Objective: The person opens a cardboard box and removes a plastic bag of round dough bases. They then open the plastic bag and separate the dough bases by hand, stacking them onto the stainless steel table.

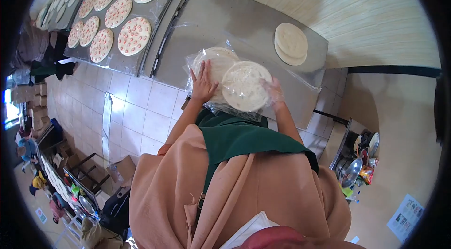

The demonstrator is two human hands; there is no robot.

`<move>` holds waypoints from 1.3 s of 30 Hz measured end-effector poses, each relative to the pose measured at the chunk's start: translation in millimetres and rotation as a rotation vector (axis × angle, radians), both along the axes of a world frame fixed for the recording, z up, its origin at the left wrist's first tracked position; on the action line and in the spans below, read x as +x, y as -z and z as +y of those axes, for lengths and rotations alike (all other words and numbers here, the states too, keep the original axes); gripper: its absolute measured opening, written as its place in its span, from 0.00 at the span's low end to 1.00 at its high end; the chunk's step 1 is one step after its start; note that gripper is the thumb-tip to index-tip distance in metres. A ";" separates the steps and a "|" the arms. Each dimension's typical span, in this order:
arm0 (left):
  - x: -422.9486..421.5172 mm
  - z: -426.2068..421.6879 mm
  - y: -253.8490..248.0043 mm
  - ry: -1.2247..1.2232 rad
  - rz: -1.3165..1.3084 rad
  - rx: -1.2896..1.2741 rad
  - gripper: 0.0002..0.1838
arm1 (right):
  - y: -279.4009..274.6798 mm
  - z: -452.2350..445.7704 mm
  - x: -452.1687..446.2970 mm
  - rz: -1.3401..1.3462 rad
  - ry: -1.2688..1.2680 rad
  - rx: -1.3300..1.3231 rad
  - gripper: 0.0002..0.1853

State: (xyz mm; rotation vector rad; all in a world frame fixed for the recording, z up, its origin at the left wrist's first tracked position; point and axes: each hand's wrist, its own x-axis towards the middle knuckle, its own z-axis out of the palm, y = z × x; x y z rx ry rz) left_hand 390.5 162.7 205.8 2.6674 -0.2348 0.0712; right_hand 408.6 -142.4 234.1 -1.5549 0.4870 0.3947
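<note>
My left hand lies with fingers spread on a clear plastic bag that covers a round pizza crust. My right hand, in a thin clear glove, grips the right edge of another pale pizza crust. This second crust overlaps the bagged one near the table's front edge. Film glints over part of its surface, and I cannot tell whether it lies inside the bag. The thumb and fingers of my right hand are partly blurred.
Two stacked plain crusts lie at the right of the metal table. Several topped pizzas sit on the left table. A side table holds bowls and packets. People are at the far left, beyond the tiled floor.
</note>
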 end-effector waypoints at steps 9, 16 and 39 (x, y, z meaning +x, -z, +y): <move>-0.3 -15.7 -15.3 -0.014 0.020 0.241 0.48 | -136.4 -110.7 78.2 -0.174 0.006 -0.940 0.24; -1.5 -18.0 -16.3 -0.014 -0.014 0.185 0.48 | -1.5 -66.1 163.9 -0.640 -0.288 -1.254 0.21; 12.8 1.9 -7.9 -0.560 -0.098 -0.341 0.37 | 22.9 135.0 151.4 -0.191 -1.161 -0.457 0.24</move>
